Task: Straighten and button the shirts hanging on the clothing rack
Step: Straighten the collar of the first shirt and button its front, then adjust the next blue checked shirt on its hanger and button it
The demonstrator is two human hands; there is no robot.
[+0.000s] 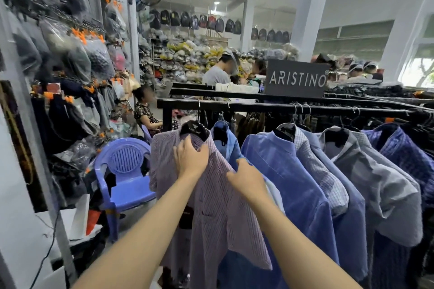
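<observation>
Both our hands on the striped shirt at the left end of the clothing rack.

Our left hand curls its fingers over the collar area of the pink-striped shirt, just below the black Aristino hanger, its grip closed on the cloth. Our right hand lies on the shirt's right shoulder, fingers bent into the fabric where it meets the blue shirt beside it; we cannot tell whether this grip pinches the cloth or only presses it. The striped shirt hangs first on the black rack rail, with checked and grey shirts further right. A purple plastic chair stands left of the rack.
</observation>
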